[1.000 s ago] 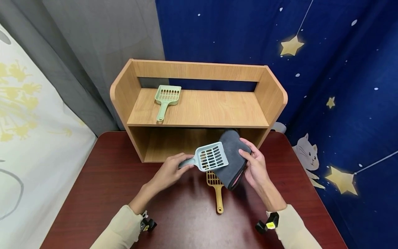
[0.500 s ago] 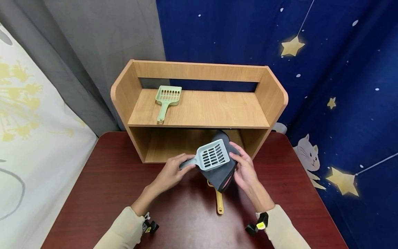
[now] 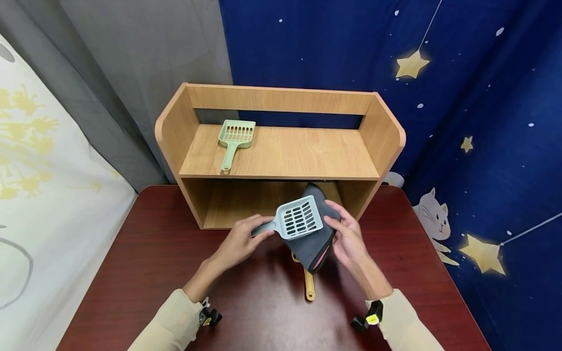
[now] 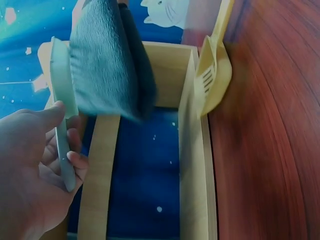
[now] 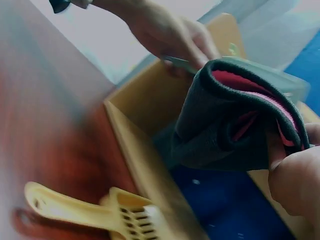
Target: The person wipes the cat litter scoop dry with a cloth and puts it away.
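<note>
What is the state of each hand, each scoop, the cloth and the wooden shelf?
wooden shelf, standing on the table
left hand, gripping the blue scoop by its handle
right hand, holding the gray cloth
blue scoop, held above the table
gray cloth, folded, its pink inside showing
yellow scoop, on the table, partly hidden by the gray cloth in the head view
green scoop, lying on the wooden shelf's upper level

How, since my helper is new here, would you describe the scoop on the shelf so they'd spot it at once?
Find the wooden shelf on the dark red table. On its upper board, toward the left end as you face it, lies a slotted scoop. It is pale green, unlike the blue scoop in the left hand and the yellow scoop on the table.
</note>
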A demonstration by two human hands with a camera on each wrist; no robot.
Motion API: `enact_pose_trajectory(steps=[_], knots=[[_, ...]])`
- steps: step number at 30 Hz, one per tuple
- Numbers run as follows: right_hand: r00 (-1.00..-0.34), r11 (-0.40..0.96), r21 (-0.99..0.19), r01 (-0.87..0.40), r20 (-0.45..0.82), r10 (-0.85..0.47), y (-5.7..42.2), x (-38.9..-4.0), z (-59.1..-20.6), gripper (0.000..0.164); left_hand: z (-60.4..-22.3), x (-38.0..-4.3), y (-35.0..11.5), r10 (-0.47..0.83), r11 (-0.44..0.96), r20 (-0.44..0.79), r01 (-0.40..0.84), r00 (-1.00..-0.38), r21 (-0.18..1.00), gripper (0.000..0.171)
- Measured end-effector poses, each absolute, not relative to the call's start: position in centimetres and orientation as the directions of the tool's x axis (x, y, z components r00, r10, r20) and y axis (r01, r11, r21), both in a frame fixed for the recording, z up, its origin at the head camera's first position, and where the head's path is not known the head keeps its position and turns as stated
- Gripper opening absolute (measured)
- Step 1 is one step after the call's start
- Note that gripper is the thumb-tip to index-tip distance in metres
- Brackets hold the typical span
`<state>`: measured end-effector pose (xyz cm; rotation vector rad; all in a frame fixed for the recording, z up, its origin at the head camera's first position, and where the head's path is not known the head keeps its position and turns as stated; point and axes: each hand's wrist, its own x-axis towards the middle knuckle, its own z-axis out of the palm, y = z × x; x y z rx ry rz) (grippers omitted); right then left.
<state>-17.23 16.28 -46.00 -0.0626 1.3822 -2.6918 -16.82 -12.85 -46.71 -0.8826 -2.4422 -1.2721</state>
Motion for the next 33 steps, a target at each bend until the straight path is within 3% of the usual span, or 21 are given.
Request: enact_pose_trajectory(steps=[13,19,25,33], knots=[[-0.988,-0.372,-0.925,-0.082,0.125,-0.094,21.6,-16.7,-44.3,0.048,-47.1,-16.9,-14.4,0.444,0.553,0.429,0.617,-0.787,0.56,0.028],[-0.967,-0.119,-0.962,-0.246,0.251,-0.033,22.3,-15.7,-44.5,0.048,-46.7,-17.1,-14.7,0.407,0.615,0.421,0.584,-0.81,0.529,0.029],[-0.924,0.122,-0.916,-0.382,0.382,-0.024,21.9,-14.7,-44.2,0.046,-46.0,-17.3,-14.7,0.39,0.642,0.426,0.573,-0.816,0.51,0.029],[-0.899,0.125,-0.89,-0.438,0.438,-0.028,19.2,-13.8,-45.0,0.047,-45.2,-17.3,-13.7,0.39,0.648,0.424,0.571,-0.817,0.504,0.03]])
